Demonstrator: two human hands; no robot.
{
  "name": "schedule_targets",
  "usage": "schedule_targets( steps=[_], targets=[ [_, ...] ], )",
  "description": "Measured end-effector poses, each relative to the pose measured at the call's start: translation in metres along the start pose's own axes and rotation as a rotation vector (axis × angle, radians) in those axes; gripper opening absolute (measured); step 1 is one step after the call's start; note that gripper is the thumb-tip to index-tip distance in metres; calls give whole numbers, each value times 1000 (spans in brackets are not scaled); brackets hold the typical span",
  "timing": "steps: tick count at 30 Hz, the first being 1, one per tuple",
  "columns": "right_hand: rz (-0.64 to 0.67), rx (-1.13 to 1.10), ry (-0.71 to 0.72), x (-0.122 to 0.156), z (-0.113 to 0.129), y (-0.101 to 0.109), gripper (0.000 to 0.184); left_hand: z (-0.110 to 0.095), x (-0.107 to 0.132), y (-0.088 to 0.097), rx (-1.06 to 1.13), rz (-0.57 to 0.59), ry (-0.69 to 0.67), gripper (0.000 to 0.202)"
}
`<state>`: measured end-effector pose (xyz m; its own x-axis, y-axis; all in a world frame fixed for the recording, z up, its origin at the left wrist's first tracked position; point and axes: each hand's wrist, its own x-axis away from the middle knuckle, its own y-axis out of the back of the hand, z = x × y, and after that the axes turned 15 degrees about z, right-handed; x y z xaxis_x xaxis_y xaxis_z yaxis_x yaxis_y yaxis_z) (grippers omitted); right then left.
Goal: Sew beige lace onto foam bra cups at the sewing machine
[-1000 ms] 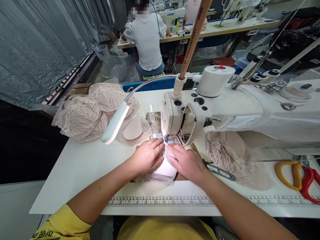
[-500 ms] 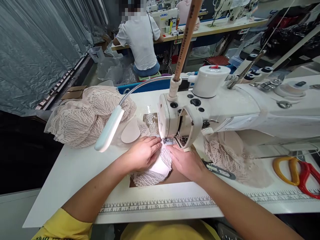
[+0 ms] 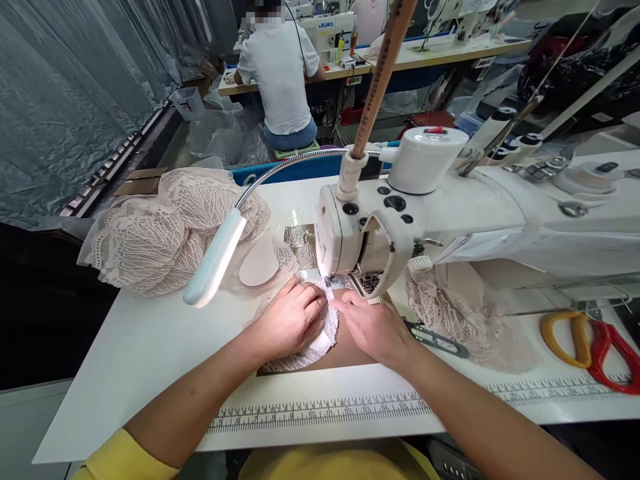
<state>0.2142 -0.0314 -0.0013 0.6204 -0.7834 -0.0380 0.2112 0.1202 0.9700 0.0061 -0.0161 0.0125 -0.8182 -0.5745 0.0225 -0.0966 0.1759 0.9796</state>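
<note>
A pale pink lace piece (image 3: 329, 332) with a white inner panel lies on the brown plate (image 3: 353, 353) of the sewing machine (image 3: 345, 230). Its upper edge reaches the presser foot (image 3: 338, 283). My left hand (image 3: 291, 315) presses down on the lace from the left, fingers bent and close together, covering much of it. From the right, my right hand (image 3: 371, 325) has its thumb and forefinger drawn together at the curved lace edge, the other fingers curled. Exactly how its fingertips grip the fabric is partly hidden.
A stack of lace cups (image 3: 145, 243) and a smooth oval cup piece (image 3: 259, 261) lie left, below a lamp (image 3: 213, 260). To the right are more lace (image 3: 450, 310), a grey cutter (image 3: 437, 340) and scissors (image 3: 613, 350). A ruler strip (image 3: 320, 413) runs along the front.
The lace piece has turned and shifted left under the needle area. My left hand has curled further over it; my right fingers have drawn in at its edge. The view has shifted slightly.
</note>
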Motion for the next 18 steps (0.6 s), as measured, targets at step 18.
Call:
schedule_targets(
  steps=[18],
  targets=[
    [-17,8,-130,-6,-6,-6,33,8,-2,-1,-67,46,-23,36]
  ],
)
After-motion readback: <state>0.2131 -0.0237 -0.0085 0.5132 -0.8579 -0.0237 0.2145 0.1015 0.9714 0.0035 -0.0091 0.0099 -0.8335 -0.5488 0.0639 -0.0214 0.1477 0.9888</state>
